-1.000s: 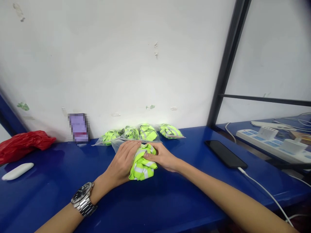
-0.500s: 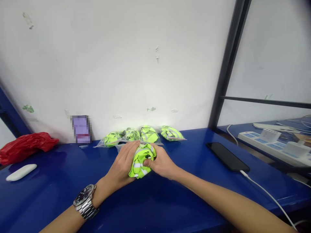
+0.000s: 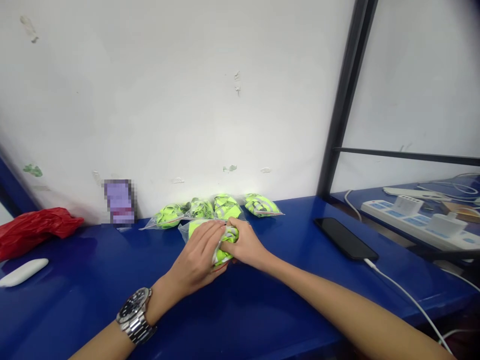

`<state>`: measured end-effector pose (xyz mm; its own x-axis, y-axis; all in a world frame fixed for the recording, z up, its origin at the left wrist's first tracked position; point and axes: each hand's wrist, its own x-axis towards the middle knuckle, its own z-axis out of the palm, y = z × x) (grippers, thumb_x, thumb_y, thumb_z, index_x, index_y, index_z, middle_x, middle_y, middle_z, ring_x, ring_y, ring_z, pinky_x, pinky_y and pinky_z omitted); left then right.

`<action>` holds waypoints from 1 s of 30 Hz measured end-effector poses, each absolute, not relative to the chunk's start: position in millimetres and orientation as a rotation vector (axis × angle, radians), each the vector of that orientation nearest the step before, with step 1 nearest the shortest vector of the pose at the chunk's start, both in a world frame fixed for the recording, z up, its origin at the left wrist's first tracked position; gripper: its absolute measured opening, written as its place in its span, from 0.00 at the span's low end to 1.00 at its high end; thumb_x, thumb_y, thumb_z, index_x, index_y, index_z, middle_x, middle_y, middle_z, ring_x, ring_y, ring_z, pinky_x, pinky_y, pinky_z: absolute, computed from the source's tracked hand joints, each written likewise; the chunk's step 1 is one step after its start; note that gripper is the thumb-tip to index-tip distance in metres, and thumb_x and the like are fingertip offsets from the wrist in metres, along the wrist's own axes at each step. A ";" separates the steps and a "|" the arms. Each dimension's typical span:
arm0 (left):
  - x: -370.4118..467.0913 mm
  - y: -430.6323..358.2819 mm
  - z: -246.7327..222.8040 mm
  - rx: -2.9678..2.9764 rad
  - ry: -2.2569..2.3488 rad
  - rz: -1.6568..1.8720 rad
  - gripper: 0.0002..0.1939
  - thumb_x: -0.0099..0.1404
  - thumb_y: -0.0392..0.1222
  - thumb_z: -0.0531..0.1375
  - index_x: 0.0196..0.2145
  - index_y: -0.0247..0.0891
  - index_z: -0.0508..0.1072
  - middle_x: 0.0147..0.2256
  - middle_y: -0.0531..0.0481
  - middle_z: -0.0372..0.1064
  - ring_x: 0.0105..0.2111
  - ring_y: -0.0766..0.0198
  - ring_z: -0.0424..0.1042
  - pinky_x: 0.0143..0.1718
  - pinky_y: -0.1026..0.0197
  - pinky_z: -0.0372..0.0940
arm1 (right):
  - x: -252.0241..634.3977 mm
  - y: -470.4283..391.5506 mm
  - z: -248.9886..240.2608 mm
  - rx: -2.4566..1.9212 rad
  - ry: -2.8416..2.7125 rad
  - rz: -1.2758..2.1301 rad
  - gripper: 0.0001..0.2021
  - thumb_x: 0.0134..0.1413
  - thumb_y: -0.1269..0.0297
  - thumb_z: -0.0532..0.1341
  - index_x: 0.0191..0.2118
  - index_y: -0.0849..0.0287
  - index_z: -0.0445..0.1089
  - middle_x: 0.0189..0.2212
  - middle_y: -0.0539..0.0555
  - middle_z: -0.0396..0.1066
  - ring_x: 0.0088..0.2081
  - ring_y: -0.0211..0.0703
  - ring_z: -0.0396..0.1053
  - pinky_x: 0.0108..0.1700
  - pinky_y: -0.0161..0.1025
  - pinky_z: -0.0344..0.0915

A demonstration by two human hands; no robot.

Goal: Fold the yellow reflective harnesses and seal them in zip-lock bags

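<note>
A bundled neon-yellow reflective vest (image 3: pixel 224 257) with silvery strips is between my hands, above the middle of the table. A clear plastic zip bag (image 3: pixel 183 229) surrounds much of it; a red line shows along the bag's edge near my fingers. My left hand (image 3: pixel 199 256) wraps around the bag and bundle from the left, a metal watch on its wrist. From the right, my right hand (image 3: pixel 248 245) is closed on the vest at the bag's mouth, thumb pressed against the fabric. Several fingertips are hidden behind the bundle.
Several bagged neon vests (image 3: pixel 261 205) lie along the wall. A phone with a blurred screen (image 3: pixel 120 202) leans there. At left are a red plastic bag (image 3: pixel 37 227) and a white case (image 3: pixel 24 273). A black phone (image 3: pixel 345 238) on a cable and a power strip (image 3: pixel 416 220) are at right.
The vest has gone deeper into the clear bag, and less of it shows between my hands. My left hand has shifted over the bag's front. The view has turned slightly right.
</note>
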<state>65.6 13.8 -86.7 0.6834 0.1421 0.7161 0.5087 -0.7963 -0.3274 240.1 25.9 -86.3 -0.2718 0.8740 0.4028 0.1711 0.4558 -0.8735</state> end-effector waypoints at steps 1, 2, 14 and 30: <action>60.8 16.7 -86.4 -2.384 -0.510 -1.000 0.35 0.60 0.39 0.62 0.61 0.27 0.54 0.52 0.30 0.65 0.57 0.45 0.62 0.56 0.42 0.63 | 242.7 24.6 -81.7 -0.821 -1.728 1.059 0.14 0.42 0.61 0.66 0.31 0.58 0.61 0.24 0.46 0.63 0.24 0.35 0.64 0.22 0.30 0.60; 56.5 19.1 -86.1 -2.388 -0.517 -1.042 0.36 0.59 0.38 0.63 0.61 0.27 0.53 0.52 0.30 0.65 0.56 0.45 0.62 0.56 0.42 0.63 | 245.1 23.3 -77.8 -0.745 -1.715 1.223 0.16 0.44 0.56 0.66 0.33 0.58 0.62 0.26 0.47 0.65 0.25 0.37 0.66 0.23 0.32 0.64; 70.0 -2.2 -83.8 -2.418 -0.373 -1.015 0.28 0.59 0.33 0.63 0.56 0.28 0.61 0.47 0.33 0.71 0.52 0.48 0.67 0.52 0.44 0.68 | 234.5 25.8 -101.5 -1.139 -1.485 1.058 0.14 0.41 0.67 0.62 0.21 0.55 0.52 0.10 0.43 0.57 0.12 0.40 0.64 0.11 0.31 0.54; 59.7 1.8 -74.3 -2.438 -0.634 -1.337 0.40 0.54 0.40 0.67 0.60 0.35 0.53 0.47 0.38 0.65 0.49 0.51 0.68 0.49 0.49 0.69 | 248.4 4.8 -52.9 -0.995 -1.960 0.696 0.29 0.39 0.49 0.69 0.46 0.57 0.63 0.29 0.50 0.69 0.29 0.40 0.65 0.30 0.35 0.57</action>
<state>59.7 1.8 -74.3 0.4728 0.2382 0.8484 0.5064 -0.8613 -0.0404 248.4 4.8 -52.9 -0.3596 0.8365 0.4134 0.3888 0.5371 -0.7486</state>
